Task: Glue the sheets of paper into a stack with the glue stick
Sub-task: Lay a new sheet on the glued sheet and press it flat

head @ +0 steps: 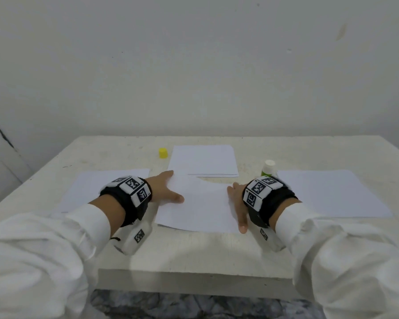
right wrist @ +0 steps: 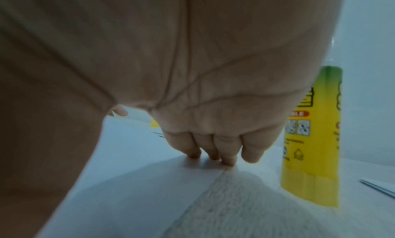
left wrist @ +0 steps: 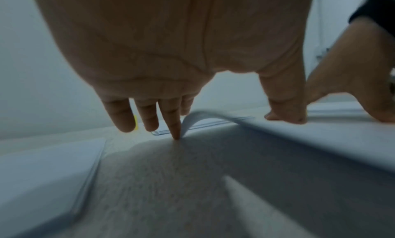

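Note:
A white sheet (head: pixel 200 203) lies in the middle of the table between my hands. My left hand (head: pixel 172 187) is at its left edge, thumb flat on top and fingers (left wrist: pixel 176 131) straight down at the far corner, which curls up a little. At the right edge my right hand (head: pixel 236 208) presses straight fingers (right wrist: pixel 213 150) on the paper, thumb stretched along the edge. A thin stack of paper (head: pixel 203 160) lies just beyond. The glue stick (head: pixel 268 169) stands uncapped behind my right wrist, and its yellow cap (head: pixel 163 153) sits left of the stack.
Single white sheets lie at the left (head: pixel 97 189) and at the right (head: pixel 332 192) of the white table (head: pixel 194 249). A plain wall rises behind the table's far edge. The glue stick (right wrist: pixel 312 140) stands close to my right little finger.

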A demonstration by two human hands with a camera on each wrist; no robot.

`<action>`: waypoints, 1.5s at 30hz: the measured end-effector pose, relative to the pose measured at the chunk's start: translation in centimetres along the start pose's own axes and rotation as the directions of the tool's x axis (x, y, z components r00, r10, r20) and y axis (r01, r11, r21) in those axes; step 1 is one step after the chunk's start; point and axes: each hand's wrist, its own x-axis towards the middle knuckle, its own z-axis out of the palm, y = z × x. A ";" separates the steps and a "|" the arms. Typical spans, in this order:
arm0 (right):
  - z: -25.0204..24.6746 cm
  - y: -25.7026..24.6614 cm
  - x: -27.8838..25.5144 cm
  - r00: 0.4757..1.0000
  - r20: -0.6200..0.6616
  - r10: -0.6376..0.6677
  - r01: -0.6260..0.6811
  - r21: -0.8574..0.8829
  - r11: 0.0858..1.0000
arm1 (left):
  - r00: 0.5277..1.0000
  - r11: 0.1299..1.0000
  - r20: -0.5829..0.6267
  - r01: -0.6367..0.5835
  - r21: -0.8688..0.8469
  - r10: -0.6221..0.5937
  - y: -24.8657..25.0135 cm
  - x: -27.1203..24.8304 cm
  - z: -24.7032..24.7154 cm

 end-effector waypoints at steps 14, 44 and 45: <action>0.3 0.2 -1.0 0.971 -0.235 0.029 0.164 0.756 0.633 | 0.958 0.930 -0.270 -0.187 -0.317 0.101 -3.6 -1.8 -3.8; -7.3 0.3 8.6 0.955 0.015 0.296 -0.250 0.573 0.780 | 0.997 0.839 0.052 -0.070 0.539 0.049 2.6 12.8 -4.9; -7.2 0.2 9.0 0.957 0.001 0.289 -0.238 0.567 0.789 | 0.997 0.835 0.047 -0.074 0.545 0.058 2.5 12.6 -4.8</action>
